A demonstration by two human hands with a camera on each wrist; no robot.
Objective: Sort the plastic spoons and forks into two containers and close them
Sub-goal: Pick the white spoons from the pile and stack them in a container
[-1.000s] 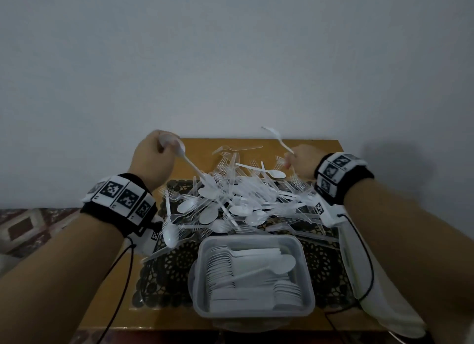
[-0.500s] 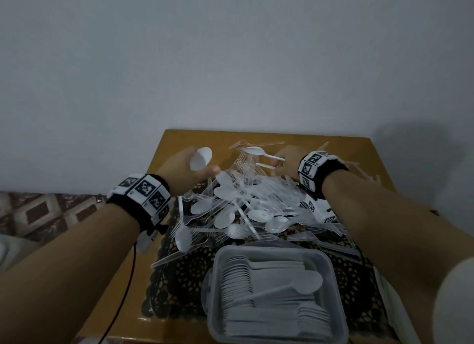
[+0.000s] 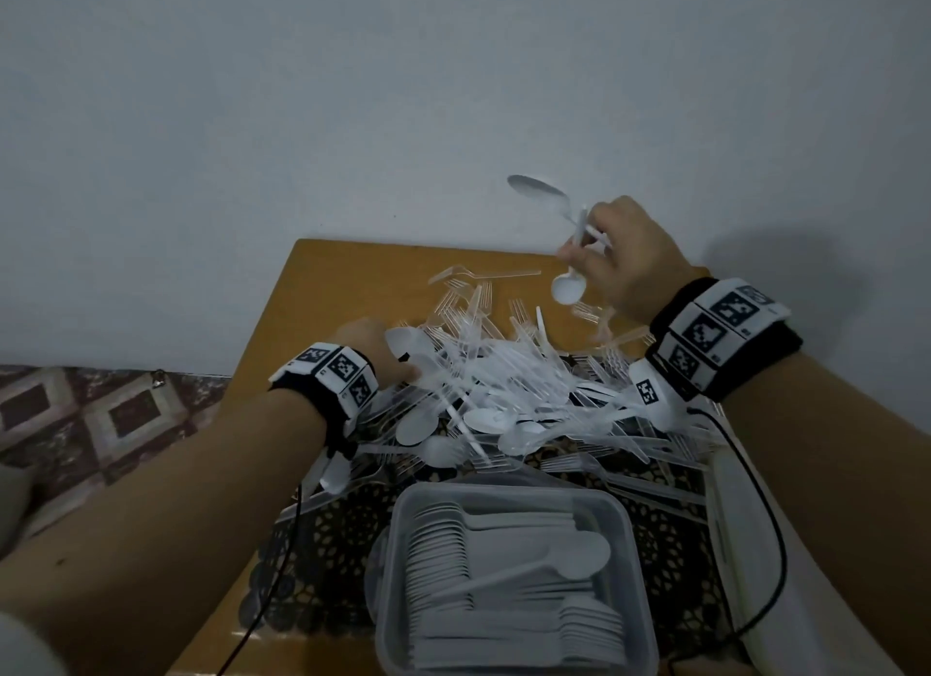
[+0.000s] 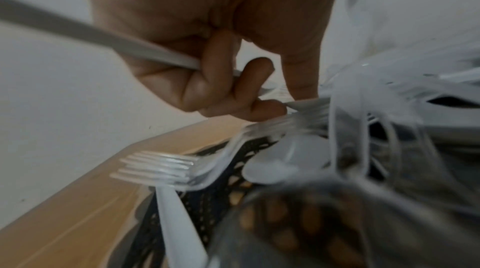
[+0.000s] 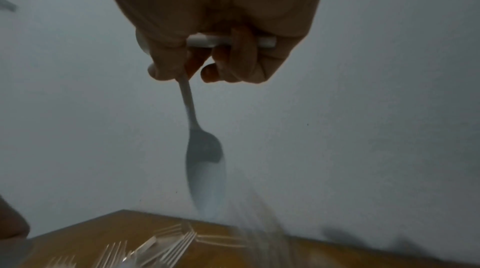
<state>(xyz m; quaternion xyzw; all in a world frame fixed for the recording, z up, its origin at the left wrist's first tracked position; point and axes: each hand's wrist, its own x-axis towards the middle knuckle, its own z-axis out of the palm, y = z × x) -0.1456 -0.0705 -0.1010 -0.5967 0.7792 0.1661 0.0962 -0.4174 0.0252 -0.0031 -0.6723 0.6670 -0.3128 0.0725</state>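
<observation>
Overhead, a grey wall (image 3: 352,96) backs the wooden desk (image 3: 322,292), where the left hand (image 4: 207,79) grips a spoon handle (image 4: 78,30) and the right hand (image 3: 624,252) clutches two spoons (image 3: 568,287)

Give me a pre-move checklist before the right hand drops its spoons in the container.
1. Right hand grips spoons: ok, two bowls show in the head view, handles held in curled fingers.
2. No fork mixed into that grip: cannot tell, part of the bundle is hidden in the palm.
3. Container open: ok, no lid on it.
4. Container holds spoons only: ok as far as visible.
5. Left hand clear of the drop path: ok, it is at the pile, holding a white handle.
6. Second container for forks ready: cannot tell.
</observation>
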